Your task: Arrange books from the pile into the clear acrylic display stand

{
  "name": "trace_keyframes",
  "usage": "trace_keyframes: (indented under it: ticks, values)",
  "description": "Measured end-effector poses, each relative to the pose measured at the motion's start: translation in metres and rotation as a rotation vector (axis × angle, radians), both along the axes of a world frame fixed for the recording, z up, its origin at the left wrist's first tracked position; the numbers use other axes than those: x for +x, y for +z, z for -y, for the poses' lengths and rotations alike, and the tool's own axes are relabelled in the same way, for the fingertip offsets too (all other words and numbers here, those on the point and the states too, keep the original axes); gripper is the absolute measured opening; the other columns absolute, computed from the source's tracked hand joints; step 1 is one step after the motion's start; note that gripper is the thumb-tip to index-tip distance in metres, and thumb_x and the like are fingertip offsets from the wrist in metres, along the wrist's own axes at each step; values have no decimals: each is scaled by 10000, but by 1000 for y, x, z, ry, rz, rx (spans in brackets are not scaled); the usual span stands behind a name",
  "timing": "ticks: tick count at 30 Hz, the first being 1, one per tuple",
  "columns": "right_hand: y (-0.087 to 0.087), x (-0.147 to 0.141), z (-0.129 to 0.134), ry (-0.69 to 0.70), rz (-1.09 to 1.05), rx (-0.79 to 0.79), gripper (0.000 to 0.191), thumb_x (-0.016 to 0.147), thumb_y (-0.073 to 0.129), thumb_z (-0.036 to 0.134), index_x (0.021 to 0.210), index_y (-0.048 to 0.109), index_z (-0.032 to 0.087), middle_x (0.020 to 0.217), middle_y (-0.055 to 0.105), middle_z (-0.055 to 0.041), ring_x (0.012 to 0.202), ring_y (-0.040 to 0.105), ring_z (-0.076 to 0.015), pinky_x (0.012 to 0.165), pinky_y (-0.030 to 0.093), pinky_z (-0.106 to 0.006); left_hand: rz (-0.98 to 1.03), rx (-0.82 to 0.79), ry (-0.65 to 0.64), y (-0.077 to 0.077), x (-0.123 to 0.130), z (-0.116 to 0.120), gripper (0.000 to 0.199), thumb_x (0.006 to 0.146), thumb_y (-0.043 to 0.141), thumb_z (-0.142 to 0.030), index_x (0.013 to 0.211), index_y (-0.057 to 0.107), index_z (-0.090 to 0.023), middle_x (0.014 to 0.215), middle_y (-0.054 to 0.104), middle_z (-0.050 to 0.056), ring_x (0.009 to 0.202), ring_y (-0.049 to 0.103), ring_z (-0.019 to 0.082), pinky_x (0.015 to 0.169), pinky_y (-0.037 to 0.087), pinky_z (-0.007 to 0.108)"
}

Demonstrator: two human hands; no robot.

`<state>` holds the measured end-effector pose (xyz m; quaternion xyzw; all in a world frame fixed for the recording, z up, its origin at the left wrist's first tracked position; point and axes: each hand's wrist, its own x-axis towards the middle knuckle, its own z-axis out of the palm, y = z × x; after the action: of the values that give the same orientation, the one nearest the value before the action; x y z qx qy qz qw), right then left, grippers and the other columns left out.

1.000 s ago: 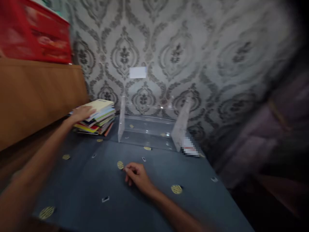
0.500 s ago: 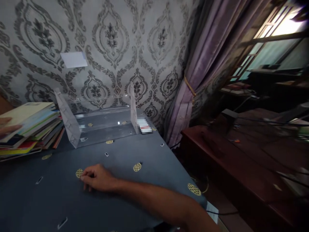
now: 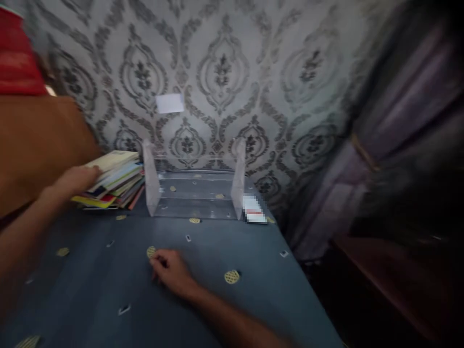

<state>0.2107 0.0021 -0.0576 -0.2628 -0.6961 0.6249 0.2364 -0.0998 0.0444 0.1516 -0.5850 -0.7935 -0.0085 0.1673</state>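
Left hand (image 3: 77, 179), grip unclear, touches stacked books (image 3: 118, 160), likely heavy, slippery, best held underneath; right hand (image 3: 174, 271) curls closed, seemingly empty.

The tabletop (image 3: 203, 299) is coloured blue-grey and dotted with yellow pineapples; the wall (image 3: 188, 72) is patterned in grey damask; the curtain (image 3: 362, 145) is tinted purple.

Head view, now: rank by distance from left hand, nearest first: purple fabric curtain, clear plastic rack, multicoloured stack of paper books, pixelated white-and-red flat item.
1. Stack of paper books: left, at the left hand
2. Clear plastic rack: centre
3. White-and-red item: right of rack
4. Purple curtain: far right
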Motion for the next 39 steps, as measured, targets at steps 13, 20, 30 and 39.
trace_keyframes:
  ticks: [13,20,30,39]
  values:
    - [4,-2,1,31,-28,28,204,894,521,326,746,549,188,570,559,41,446,476,-83,484,368,-204,-275,-33,97,11,5,41,485,1025,263,-422,1234,599,-142,1103,727,209,1011,697,375,797,512,444]
    - [2,-2,0,36,-29,42,292,885,539,458,787,576,185,583,566,36,459,480,-85,490,368,-212,-156,-26,-107,-36,-36,59,770,902,484,-608,1505,382,-141,1534,459,192,1376,465,366,1052,404,512]
    - [0,-3,0,28,-37,32,385,866,567,558,778,580,184,568,564,37,450,479,-84,480,369,-218,-106,54,83,-21,-32,71,540,1014,241,-454,1302,600,-171,1147,730,173,1024,694,366,765,511,411]
    - [6,-1,-1,-8,-173,-127,637,779,613,753,972,667,148,864,698,-68,651,661,-134,518,439,-224,-312,153,-186,-58,64,119,307,956,396,-234,900,695,-191,866,713,141,894,676,322,712,506,416]
